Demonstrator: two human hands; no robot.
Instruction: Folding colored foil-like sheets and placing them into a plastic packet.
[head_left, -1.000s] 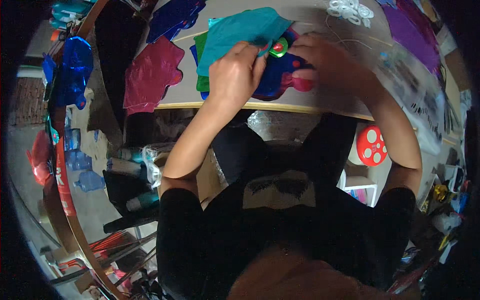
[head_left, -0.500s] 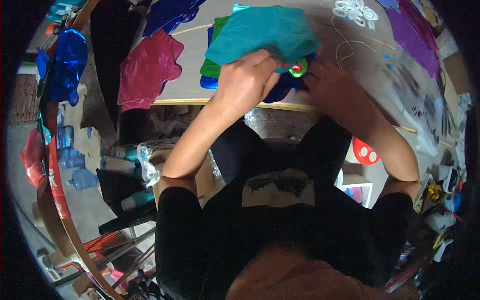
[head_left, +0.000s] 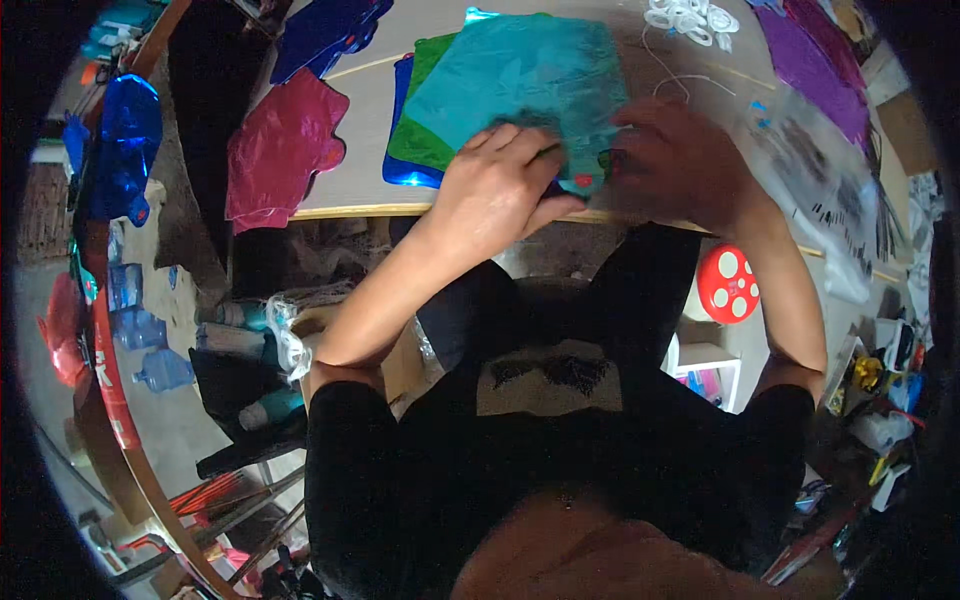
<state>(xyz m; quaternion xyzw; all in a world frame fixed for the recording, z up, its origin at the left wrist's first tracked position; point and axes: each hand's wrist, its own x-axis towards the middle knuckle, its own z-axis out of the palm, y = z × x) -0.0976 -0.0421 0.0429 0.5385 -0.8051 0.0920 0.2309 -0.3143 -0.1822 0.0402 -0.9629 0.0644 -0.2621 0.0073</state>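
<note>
- The left hand [head_left: 497, 190] bends over the near edge of a teal sheet [head_left: 520, 75], fingers curled close together, apparently steadying it; whether they pinch it, one cannot tell.
- The right hand [head_left: 690, 155], blurred, hangs by the sheet's right edge; its finger state cannot be told.
- Beyond the left fingers, the teal sheet overlaps a green sheet [head_left: 420, 148] and a blue sheet [head_left: 405, 174], likely piled for reach.
</note>
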